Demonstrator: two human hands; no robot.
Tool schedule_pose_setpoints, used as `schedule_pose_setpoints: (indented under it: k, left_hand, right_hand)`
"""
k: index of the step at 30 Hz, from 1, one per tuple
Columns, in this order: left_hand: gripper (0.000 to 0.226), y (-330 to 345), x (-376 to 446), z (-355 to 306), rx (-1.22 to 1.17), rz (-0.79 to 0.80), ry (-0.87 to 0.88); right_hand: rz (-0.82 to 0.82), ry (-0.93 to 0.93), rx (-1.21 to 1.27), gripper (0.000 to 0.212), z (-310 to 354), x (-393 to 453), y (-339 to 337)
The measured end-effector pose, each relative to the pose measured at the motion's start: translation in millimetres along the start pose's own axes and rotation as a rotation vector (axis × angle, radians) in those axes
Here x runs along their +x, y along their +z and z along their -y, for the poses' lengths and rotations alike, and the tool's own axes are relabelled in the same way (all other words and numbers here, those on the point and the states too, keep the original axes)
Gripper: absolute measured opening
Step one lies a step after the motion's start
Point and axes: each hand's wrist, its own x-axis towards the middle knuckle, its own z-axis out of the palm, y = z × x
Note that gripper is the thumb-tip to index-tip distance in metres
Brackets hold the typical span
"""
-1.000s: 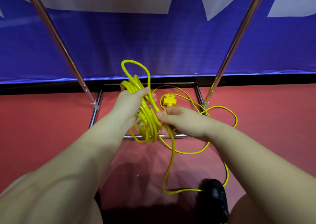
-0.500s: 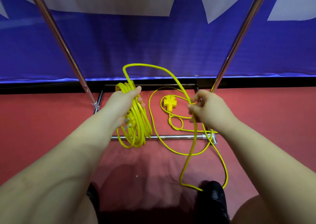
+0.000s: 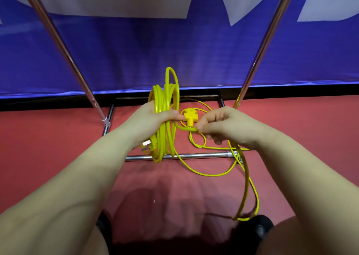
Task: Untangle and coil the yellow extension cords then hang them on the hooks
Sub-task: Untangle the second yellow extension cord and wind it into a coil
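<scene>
You look at a bright yellow extension cord (image 3: 164,107) with a yellow socket block (image 3: 190,116) bearing a small dark lightning mark. The floor (image 3: 48,138) is dull red. The banner (image 3: 174,50) is deep blue with white patches. The rack bars (image 3: 194,155) are shiny silver.

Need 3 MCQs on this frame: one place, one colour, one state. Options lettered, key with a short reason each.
1. Where is the yellow socket block?
A. on the red floor between the hands
B. in the left hand
C. hung on a pole

2. What colour is the floor?
A. grey
B. red
C. green

3. What is the right hand doing?
A. hanging open
B. pressing flat on the floor
C. pinching a loose cord strand

Key: 1 A, it lies on the floor beyond the fingers. 2 B, plainly red. 3 C, the strand runs from its fingertips to the coil in the left hand.
</scene>
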Motion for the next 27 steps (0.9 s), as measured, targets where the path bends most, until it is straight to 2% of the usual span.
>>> schedule_pose_setpoints:
  k: [5,7,9,13,17,20,23,27]
  left_hand:
    - [0.007,1,-6,-6,0.118,0.125,0.055]
    - [0.01,9,-9,-6,0.127,0.218,0.068]
    - [0.012,18,-11,-4,0.15,0.239,0.081]
    - [0.018,17,-2,1,0.067,0.137,0.032]
    - [0.024,4,9,1,-0.148,-0.064,-0.079]
    - [0.023,-13,14,-2,-0.349,-0.269,-0.162]
    - [0.019,-25,15,-3,-0.418,-0.404,-0.185]
    - [0.012,-25,10,0,-0.316,-0.358,-0.175]
  right_hand:
    - [-0.176,-0.162,0.023,0.008,4,6,-6]
    - [-0.219,-0.208,-0.012,0.007,4,7,-6]
    - [-0.235,-0.217,-0.054,0.006,3,10,-2]
    - [-0.342,-0.128,-0.182,0.021,-3,18,2]
    - [-0.245,0.101,-0.222,0.031,-14,22,-2]
    - [-0.215,0.17,-0.22,0.025,-22,21,-6]
    - [-0.334,0.056,-0.065,0.014,-20,21,-8]
    - [-0.564,-0.164,-0.036,0.014,-11,19,-10]
